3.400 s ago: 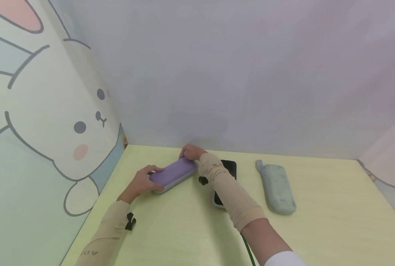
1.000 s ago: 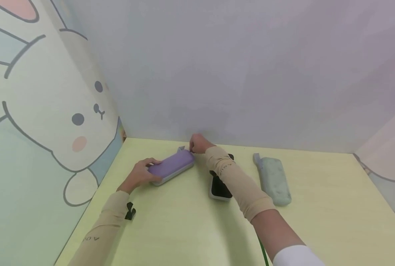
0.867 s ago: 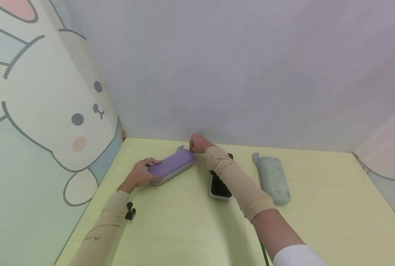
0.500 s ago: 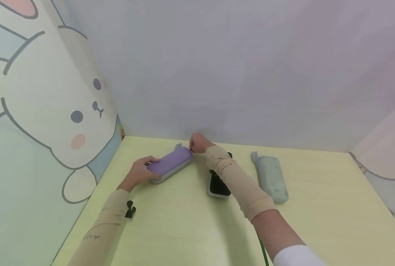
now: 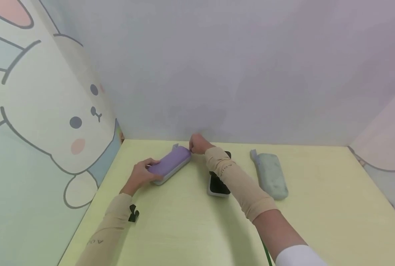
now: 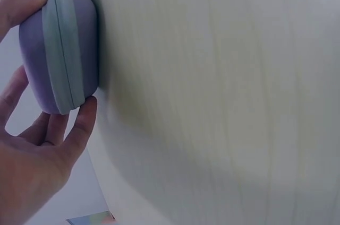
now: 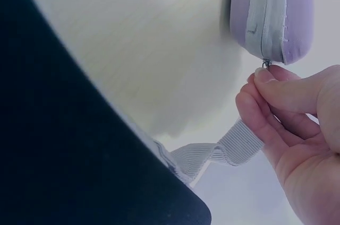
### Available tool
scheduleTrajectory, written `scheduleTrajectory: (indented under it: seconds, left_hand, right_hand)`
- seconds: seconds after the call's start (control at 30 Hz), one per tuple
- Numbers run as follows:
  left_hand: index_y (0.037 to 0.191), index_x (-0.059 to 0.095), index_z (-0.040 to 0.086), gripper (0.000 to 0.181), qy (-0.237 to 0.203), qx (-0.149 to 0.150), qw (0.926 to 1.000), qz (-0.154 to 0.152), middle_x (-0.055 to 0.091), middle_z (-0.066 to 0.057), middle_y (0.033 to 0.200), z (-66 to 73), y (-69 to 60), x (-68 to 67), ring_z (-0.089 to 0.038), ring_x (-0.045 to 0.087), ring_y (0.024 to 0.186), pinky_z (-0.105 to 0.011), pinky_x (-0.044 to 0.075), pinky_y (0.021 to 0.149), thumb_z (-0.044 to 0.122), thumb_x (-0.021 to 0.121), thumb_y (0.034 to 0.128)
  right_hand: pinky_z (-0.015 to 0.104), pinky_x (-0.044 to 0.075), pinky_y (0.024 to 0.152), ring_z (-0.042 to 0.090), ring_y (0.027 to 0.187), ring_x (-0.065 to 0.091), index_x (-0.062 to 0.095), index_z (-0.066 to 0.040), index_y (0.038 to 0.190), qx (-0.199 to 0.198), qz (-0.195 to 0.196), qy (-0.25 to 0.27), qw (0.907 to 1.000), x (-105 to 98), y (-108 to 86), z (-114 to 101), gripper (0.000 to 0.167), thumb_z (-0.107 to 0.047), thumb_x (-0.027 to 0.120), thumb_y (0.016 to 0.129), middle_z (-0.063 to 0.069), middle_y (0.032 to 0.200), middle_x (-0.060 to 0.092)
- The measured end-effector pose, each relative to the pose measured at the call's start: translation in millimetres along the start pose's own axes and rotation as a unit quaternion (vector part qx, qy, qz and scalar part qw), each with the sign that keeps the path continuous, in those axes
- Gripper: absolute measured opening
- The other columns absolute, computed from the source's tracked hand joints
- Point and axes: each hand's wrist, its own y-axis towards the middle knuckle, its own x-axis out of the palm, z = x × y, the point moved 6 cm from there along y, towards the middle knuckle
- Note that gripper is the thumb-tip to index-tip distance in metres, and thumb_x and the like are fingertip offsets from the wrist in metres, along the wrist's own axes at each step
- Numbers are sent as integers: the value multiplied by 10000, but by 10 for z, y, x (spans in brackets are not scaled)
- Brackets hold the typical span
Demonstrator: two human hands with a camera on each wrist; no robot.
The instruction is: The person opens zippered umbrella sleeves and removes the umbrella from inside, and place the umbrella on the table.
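A purple case (image 5: 171, 162) with a pale zip band lies at the table's back left, zipped round the parts that show. My left hand (image 5: 140, 175) grips its near left end; in the left wrist view the thumb presses the band of the case (image 6: 64, 44), with fingers of the left hand (image 6: 42, 150) round the end. At the far right end my right hand (image 5: 199, 143) pinches the zip pull; the right wrist view shows the zip pull's metal link (image 7: 266, 63) between case (image 7: 298, 18) and thumb of the right hand (image 7: 297, 113). A grey strap (image 5: 175, 146) shows behind the case.
Under my right forearm lies a black-topped device (image 5: 219, 185) with a pale edge. Right of it is a grey-green pouch (image 5: 273, 177) with a strap. A green cord (image 5: 267, 253) runs below the forearm. Walls (image 5: 217, 74) stand behind and at the sides.
Since the earliest frame, the right hand has moved from over the case's far end to just right of it and pinches the pull. The left hand keeps its grip; the camera view has shifted slightly.
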Motion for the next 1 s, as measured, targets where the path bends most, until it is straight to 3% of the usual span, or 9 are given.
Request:
scheduleTrajectory:
  seconds: [0.4, 1.0]
  left_hand:
    - [1187, 651, 114, 642, 13, 118, 9994, 313, 619, -99, 1154, -44, 11, -29, -284, 557, 1018, -429, 465, 840, 282, 876, 610]
    - [1171, 652, 97, 631, -19, -83, 9984, 562, 620, -116, 1152, -19, 27, -14, -287, 547, 1029, -434, 469, 851, 282, 877, 612]
  right_hand:
    - [287, 520, 676, 220, 777, 655, 747, -4, 812, 52, 156, -128, 9998, 59, 30, -35, 178, 106, 609, 782, 106, 835, 712]
    - [330, 528, 735, 259, 819, 666, 739, 22, 807, 83, 143, -27, 9999, 71, 3, -78, 186, 125, 584, 801, 130, 839, 709]
